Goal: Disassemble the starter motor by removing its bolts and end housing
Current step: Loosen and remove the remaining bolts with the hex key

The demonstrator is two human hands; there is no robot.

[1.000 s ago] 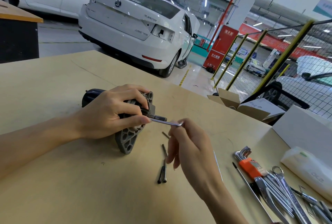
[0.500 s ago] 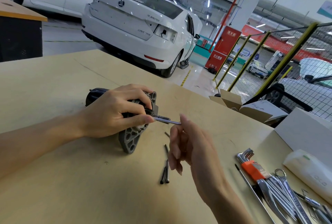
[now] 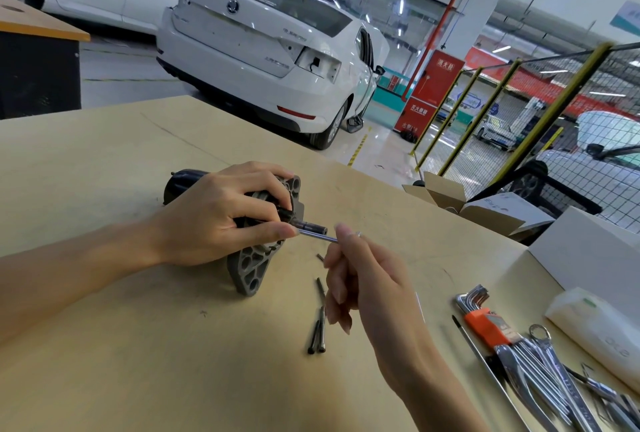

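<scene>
The starter motor lies on its side on the wooden table, black body to the left, grey end housing facing right with its shaft sticking out. My left hand grips the motor over the housing, thumb beside a silver hex key. My right hand holds the outer end of that key, whose tip goes into the housing. Two long dark bolts lie loose on the table below the housing, with another short one above them.
A set of hex keys in an orange holder and several chrome wrenches lie at the right front. A white plastic bag, a white box and an open cardboard box stand further right. White cars are parked beyond the table.
My right hand has turned the hex key about its axis, its fingers shifting from below the key to beside it. My left hand and the motor have stayed put.
</scene>
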